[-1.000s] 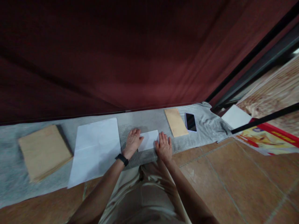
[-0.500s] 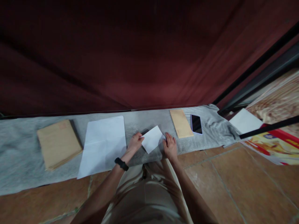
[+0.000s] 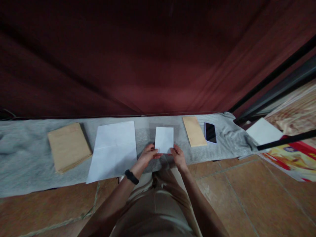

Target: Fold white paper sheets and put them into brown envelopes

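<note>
Above the grey cloth [image 3: 29, 154], both hands hold folded paper [image 3: 164, 139].

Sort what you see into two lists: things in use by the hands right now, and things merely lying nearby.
In use:
folded white paper, held at its near edge by left hand and right hand

Lying nearby:
large white sheet
brown envelope stack
single brown envelope
phone
grey cloth

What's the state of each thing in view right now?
folded white paper: lifted, held at its near edge
left hand: pinching the paper
right hand: pinching the paper
white sheets: flat, creased
brown envelope stack: lying flat
single brown envelope: flat
phone: screen dark
</note>
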### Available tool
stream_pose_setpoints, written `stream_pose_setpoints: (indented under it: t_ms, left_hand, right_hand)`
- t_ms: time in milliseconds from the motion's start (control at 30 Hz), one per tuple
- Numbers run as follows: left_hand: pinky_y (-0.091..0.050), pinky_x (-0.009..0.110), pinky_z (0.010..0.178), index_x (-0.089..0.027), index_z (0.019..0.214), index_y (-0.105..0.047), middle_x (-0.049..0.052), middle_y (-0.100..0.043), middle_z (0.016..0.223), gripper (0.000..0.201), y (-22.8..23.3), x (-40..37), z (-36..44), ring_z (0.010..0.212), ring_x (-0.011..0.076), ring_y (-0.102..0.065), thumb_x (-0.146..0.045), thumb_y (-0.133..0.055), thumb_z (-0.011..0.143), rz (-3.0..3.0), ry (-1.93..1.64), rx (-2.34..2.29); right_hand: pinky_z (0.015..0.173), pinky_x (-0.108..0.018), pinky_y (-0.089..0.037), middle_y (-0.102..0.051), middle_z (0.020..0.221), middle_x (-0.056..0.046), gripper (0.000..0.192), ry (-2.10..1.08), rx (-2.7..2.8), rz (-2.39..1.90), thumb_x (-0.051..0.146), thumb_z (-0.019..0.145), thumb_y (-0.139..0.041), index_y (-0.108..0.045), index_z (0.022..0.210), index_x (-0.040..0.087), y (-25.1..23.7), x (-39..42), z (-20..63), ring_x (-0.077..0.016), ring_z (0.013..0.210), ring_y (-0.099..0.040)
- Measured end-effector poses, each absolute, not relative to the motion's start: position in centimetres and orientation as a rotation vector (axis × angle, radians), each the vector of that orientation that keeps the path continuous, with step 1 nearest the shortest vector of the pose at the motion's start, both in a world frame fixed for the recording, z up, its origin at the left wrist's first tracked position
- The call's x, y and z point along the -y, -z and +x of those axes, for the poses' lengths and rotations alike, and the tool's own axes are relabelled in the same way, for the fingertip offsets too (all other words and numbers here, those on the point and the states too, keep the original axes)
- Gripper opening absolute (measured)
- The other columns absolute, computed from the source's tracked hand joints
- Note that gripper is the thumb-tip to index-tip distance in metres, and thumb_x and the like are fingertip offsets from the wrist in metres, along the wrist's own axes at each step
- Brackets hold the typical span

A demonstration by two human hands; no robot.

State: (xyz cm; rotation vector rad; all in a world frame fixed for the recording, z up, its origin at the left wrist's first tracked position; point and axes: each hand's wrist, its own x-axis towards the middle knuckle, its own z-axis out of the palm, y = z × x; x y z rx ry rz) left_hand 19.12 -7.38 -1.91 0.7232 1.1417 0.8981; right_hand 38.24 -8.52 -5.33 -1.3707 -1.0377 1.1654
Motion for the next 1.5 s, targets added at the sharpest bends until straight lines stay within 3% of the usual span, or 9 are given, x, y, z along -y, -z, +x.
stream_pose_setpoints:
  t_ms: [200, 467, 600, 700, 833, 967, 1100, 1233, 1500]
  left_hand:
    - [-0.055, 0.029, 0.067, -0.018, 0.087, -0.070, 0.004, -0.074, 0.086, 0.037, 1.6, 7.1, 19.3, 0.076, 0.0189, -0.069, -0.043, -0.086, 0.065, 0.721, -1.024, -1.169]
    - [-0.048, 0.026, 0.059, -0.016, 0.089, -0.074, 0.006, -0.075, 0.083, 0.042, 1.6, 6.3, 19.6, 0.070, 0.0179, -0.065, -0.041, -0.088, 0.058, 0.627, -1.137, -1.234]
    - [-0.043, 0.024, 0.054, -0.017, 0.086, -0.072, 0.003, -0.072, 0.078, 0.036, 1.8, 6.2, 19.6, 0.065, 0.0147, -0.063, -0.038, -0.086, 0.060, 0.576, -1.169, -1.256]
    - [-0.043, 0.023, 0.053, -0.018, 0.083, -0.070, 0.003, -0.072, 0.078, 0.031, 1.8, 5.9, 19.7, 0.064, 0.0132, -0.063, -0.035, -0.086, 0.061, 0.545, -1.196, -1.261]
    - [-0.043, 0.022, 0.050, -0.017, 0.079, -0.070, 0.003, -0.071, 0.077, 0.032, 1.5, 5.8, 20.4, 0.060, 0.0121, -0.061, -0.034, -0.088, 0.058, 0.525, -1.194, -1.239]
    - [-0.047, 0.023, 0.054, -0.017, 0.083, -0.070, 0.005, -0.072, 0.081, 0.041, 0.4, 6.0, 21.2, 0.065, 0.0134, -0.064, -0.045, -0.090, 0.060, 0.521, -1.194, -1.167]
    - [-0.058, 0.031, 0.072, -0.018, 0.101, -0.070, 0.011, -0.073, 0.103, 0.051, -0.8, 6.3, 21.5, 0.089, 0.0207, -0.071, -0.061, -0.080, 0.073, 0.554, -1.183, -0.995]
    - [-0.058, 0.033, 0.078, -0.021, 0.108, -0.068, 0.008, -0.073, 0.104, 0.049, -0.8, 6.7, 22.0, 0.090, 0.0197, -0.071, -0.048, -0.086, 0.072, 0.573, -1.182, -1.034]
    - [-0.046, 0.024, 0.062, -0.017, 0.091, -0.074, 0.005, -0.075, 0.086, 0.033, 0.5, 6.6, 22.1, 0.072, 0.0149, -0.064, -0.035, -0.084, 0.065, 0.702, -1.146, -1.112]
  right_hand:
    - [0.053, -0.033, -0.050, -0.073, 0.083, -0.003, 0.043, -1.184, 1.013, -1.413, 0.055, 0.077, -0.063, -0.076, 0.104, 0.023, 5.3, 9.0, 39.0, -0.0188, 0.061, -0.057]
    - [0.053, -0.033, -0.048, -0.072, 0.078, -0.001, 0.042, -1.185, 1.094, -1.479, 0.053, 0.083, -0.061, -0.077, 0.109, 0.024, 5.3, 9.5, 40.1, -0.0170, 0.052, -0.053]
    - [0.085, -0.042, -0.058, -0.074, 0.112, -0.009, 0.045, -0.909, 1.301, -1.469, 0.039, 0.090, -0.052, -0.069, 0.128, 0.021, 5.4, 10.2, 40.2, -0.0245, 0.089, -0.070]
    - [0.111, -0.048, -0.047, -0.061, 0.141, -0.012, 0.054, -0.635, 1.608, -1.415, 0.021, 0.090, -0.046, -0.058, 0.143, 0.020, 5.1, 11.2, 40.0, -0.0270, 0.131, -0.057]
    - [0.117, -0.050, -0.043, -0.047, 0.156, -0.011, 0.060, -0.408, 1.861, -1.359, 0.012, 0.090, -0.046, -0.052, 0.149, 0.025, 4.2, 12.1, 39.4, -0.0267, 0.145, -0.044]
    - [0.118, -0.049, -0.042, -0.060, 0.146, -0.007, 0.053, -0.535, 1.807, -1.323, 0.013, 0.093, -0.043, -0.062, 0.141, 0.028, 3.4, 12.0, 39.1, -0.0245, 0.137, -0.054]
    - [0.102, -0.044, -0.055, -0.073, 0.126, -0.007, 0.036, -0.863, 1.216, -1.366, 0.038, 0.095, -0.055, -0.073, 0.123, 0.024, 2.9, 11.2, 38.9, -0.0260, 0.115, -0.069]
    - [0.076, -0.038, -0.064, -0.077, 0.089, -0.003, 0.041, -1.140, 0.679, -1.258, 0.059, 0.079, -0.074, -0.075, 0.090, 0.020, 2.3, 10.8, 37.8, -0.0219, 0.079, -0.074]
    - [0.066, -0.032, -0.061, -0.073, 0.076, 0.001, 0.043, -1.310, 0.595, -1.259, 0.059, 0.068, -0.083, -0.071, 0.084, 0.021, 1.7, 11.5, 37.1, -0.0170, 0.068, -0.067]
